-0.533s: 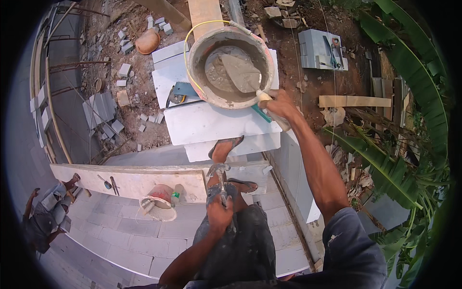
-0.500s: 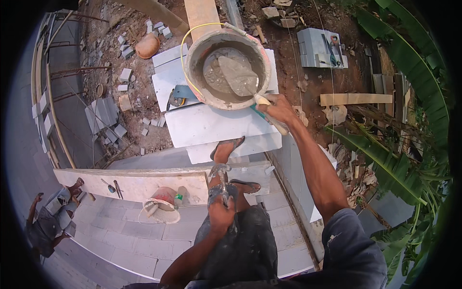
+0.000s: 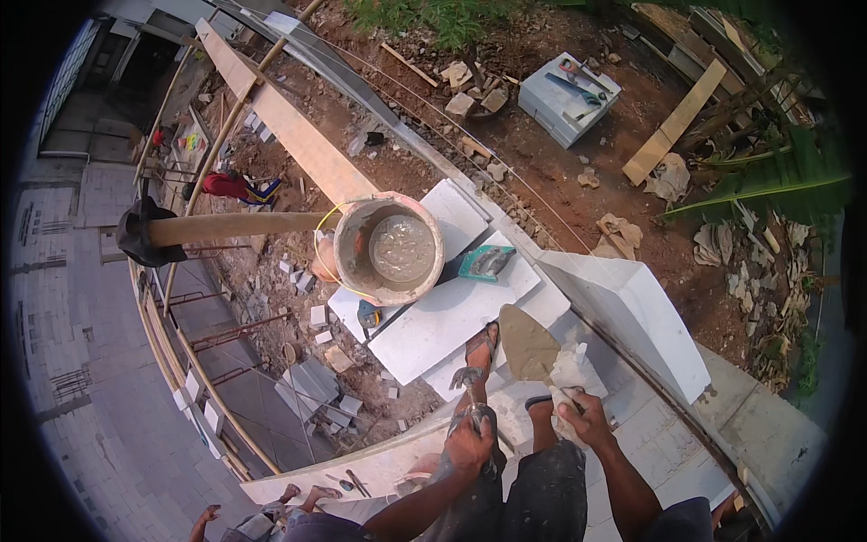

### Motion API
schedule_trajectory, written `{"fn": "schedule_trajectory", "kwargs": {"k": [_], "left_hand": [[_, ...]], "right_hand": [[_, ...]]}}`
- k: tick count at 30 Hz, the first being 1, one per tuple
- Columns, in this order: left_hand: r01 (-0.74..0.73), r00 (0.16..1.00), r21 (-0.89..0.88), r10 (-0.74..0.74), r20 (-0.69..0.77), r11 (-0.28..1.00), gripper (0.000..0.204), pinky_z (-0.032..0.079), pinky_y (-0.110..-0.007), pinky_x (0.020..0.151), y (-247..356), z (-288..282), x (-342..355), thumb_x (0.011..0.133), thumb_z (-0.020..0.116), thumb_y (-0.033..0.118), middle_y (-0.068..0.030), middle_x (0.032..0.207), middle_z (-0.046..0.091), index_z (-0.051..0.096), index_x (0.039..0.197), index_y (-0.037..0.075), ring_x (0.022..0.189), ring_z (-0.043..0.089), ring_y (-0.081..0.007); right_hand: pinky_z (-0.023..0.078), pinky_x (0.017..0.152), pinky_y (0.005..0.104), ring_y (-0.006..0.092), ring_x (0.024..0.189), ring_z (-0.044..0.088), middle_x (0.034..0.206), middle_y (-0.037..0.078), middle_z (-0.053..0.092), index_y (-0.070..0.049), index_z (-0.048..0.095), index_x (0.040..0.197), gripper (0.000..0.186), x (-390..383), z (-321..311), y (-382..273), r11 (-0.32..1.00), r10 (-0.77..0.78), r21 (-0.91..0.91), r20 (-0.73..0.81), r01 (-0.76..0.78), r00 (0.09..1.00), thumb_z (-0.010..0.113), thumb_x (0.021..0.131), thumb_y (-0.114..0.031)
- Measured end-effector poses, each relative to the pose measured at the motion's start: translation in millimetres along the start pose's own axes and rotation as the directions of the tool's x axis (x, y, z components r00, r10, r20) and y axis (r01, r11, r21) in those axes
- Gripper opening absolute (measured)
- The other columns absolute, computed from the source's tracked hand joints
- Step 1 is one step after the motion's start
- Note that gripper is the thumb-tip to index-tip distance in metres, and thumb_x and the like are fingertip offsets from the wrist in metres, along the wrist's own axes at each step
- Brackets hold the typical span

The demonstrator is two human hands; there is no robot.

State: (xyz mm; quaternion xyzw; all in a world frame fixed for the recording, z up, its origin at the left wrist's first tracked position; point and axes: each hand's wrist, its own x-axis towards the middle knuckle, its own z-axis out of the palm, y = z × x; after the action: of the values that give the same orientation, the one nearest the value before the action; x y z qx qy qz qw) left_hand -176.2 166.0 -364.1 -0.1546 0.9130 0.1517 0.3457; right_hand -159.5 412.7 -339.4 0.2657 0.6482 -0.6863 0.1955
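Observation:
In my right hand point(image 3: 587, 417) is the light handle of a pointing trowel point(image 3: 529, 343), its blade coated with wet grey mortar and held over the white blocks near my feet. My left hand point(image 3: 470, 444) grips a hammer-like tool point(image 3: 467, 378) with a T-shaped metal head, low in front of my legs. Farther ahead, a mortar bucket point(image 3: 348, 244) with a yellow-covered handle rests on stacked white blocks point(image 3: 452, 325), grey mortar inside. Beside it lie a handsaw point(image 3: 483, 263) with a teal part and a tape measure point(image 3: 368, 313).
A plank point(image 3: 298, 131) runs away beyond the bucket. A tall white block point(image 3: 632, 312) stands along the wall edge at right. Tools lie on another block stack point(image 3: 567, 104). A wooden post point(image 3: 244, 228) rises at left. Other people are at lower left and far left.
My right hand has drawn the trowel out of the bucket and back toward me, mortar on its blade. The view has turned, and my left hand keeps its hold.

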Motion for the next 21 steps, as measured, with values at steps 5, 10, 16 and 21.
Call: {"fn": "schedule_trajectory", "kwargs": {"k": [5,10,16,21], "left_hand": [[-0.122,0.992,0.319,0.130,-0.001,0.940,0.051,0.049,-0.050,0.085,28,25,5,0.092,0.051,0.043,-0.0240,0.101,0.068,0.063,0.111,-0.003,0.094,0.065,-0.0418],[-0.269,0.949,0.476,0.316,-0.020,0.838,0.043,0.049,-0.051,0.076,38,43,28,0.090,0.053,0.040,-0.0227,0.093,0.068,0.066,0.096,0.000,0.086,0.065,-0.0412],[-0.328,0.919,0.557,0.394,0.001,0.763,0.040,0.050,-0.052,0.072,71,44,17,0.088,0.055,0.039,-0.0211,0.090,0.069,0.065,0.093,0.000,0.081,0.065,-0.0430],[-0.336,0.910,0.608,0.414,0.013,0.720,0.040,0.048,-0.054,0.075,83,49,14,0.089,0.055,0.040,-0.0203,0.088,0.069,0.068,0.092,0.003,0.083,0.065,-0.0434]], "right_hand": [[0.047,0.060,0.0287,0.0106,0.067,0.059,0.080,0.008,0.064,0.005,0.061,0.116,0.037,-131,-54,69,0.976,0.188,0.155,-0.231,-0.155,0.955,0.063,0.092,-0.022],[0.049,0.065,0.0296,0.0124,0.072,0.059,0.089,0.008,0.065,0.004,0.060,0.119,0.036,-234,-66,92,0.916,0.316,0.380,-0.488,-0.128,0.813,0.060,0.091,-0.018],[0.052,0.073,0.0309,0.0157,0.087,0.061,0.103,0.012,0.063,0.004,0.051,0.132,0.048,-255,-59,97,0.889,0.404,0.456,-0.741,-0.040,0.536,0.060,0.089,-0.014],[0.052,0.085,0.0391,0.0282,0.097,0.065,0.113,0.020,0.061,0.005,0.049,0.133,0.055,-177,-109,105,0.902,0.387,0.321,-0.897,-0.289,0.214,0.066,0.085,-0.017]]}}
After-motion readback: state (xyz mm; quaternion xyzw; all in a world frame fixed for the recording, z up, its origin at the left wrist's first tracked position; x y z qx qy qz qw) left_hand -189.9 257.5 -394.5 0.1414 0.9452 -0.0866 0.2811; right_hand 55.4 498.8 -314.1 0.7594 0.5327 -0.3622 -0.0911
